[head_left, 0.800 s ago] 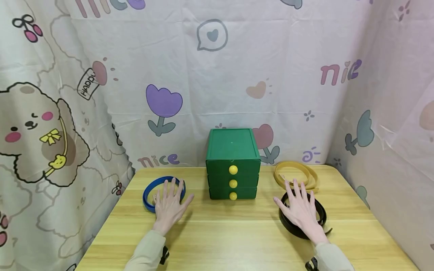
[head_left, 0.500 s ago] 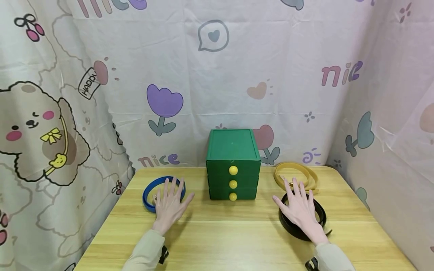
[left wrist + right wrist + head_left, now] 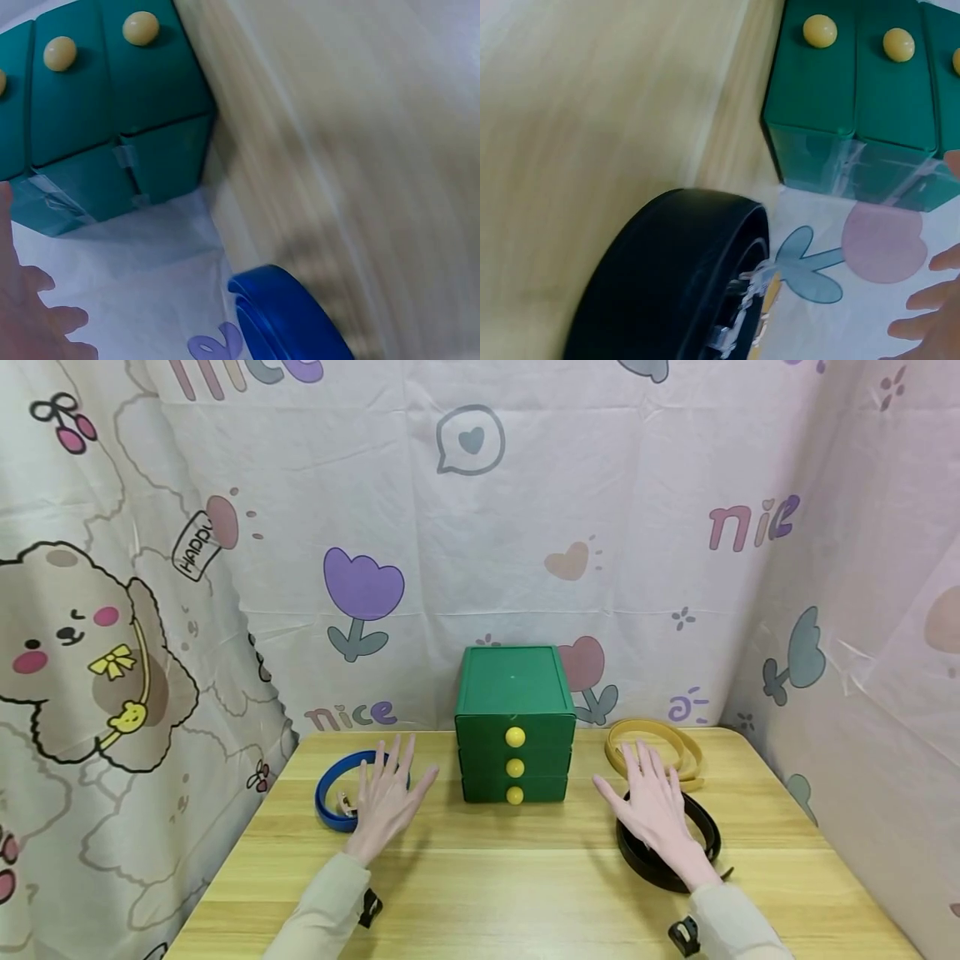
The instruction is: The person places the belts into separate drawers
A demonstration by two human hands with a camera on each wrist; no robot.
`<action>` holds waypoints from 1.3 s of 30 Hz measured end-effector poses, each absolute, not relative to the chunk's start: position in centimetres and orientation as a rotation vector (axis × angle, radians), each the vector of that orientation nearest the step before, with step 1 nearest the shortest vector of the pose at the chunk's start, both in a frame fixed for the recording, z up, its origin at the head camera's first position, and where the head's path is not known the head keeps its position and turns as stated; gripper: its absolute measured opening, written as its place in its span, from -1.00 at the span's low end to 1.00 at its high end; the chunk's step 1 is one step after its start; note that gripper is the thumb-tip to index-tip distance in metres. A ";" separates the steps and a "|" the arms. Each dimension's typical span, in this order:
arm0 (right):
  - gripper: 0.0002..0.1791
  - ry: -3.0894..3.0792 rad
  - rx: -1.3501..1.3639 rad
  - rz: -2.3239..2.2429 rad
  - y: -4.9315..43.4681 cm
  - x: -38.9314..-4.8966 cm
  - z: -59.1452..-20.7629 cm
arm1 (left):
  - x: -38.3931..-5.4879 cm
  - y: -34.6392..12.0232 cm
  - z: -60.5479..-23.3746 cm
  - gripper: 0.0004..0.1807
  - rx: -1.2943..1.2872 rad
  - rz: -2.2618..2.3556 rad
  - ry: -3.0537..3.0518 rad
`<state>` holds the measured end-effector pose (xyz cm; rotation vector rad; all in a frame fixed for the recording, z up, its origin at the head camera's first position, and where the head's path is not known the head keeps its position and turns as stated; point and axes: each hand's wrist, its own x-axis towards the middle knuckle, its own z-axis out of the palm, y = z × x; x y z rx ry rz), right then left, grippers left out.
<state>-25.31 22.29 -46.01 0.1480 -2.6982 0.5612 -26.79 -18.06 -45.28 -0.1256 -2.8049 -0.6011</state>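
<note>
My left hand (image 3: 387,806) hovers with fingers spread over the right side of a coiled blue belt (image 3: 324,793), hiding part of it. In the left wrist view the blue belt (image 3: 289,319) lies at the bottom, below the fingers (image 3: 30,315). My right hand (image 3: 654,806), also spread, hangs over a coiled black belt (image 3: 708,827) and covers part of its loop. The right wrist view shows the black belt (image 3: 667,277) with its silver buckle (image 3: 739,307). Neither hand holds anything. Between them stands a green drawer box (image 3: 515,681) with yellow knobs, its drawers closed.
A coiled yellow belt (image 3: 693,747) lies at the back right, just behind the black one. The wooden table (image 3: 495,893) ends at a printed cloth (image 3: 510,510) at the back, with cloth on both sides too.
Both hands have lifted a little and shifted inward toward the drawer box, uncovering more of the blue belt's buckle. The belts and the box have stayed in place.
</note>
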 end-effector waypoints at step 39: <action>-0.35 -2.376 0.182 1.085 15.1 -25.8 -43.9 | -28.8 -12.5 -41.4 -0.32 -0.122 -1.558 -2.372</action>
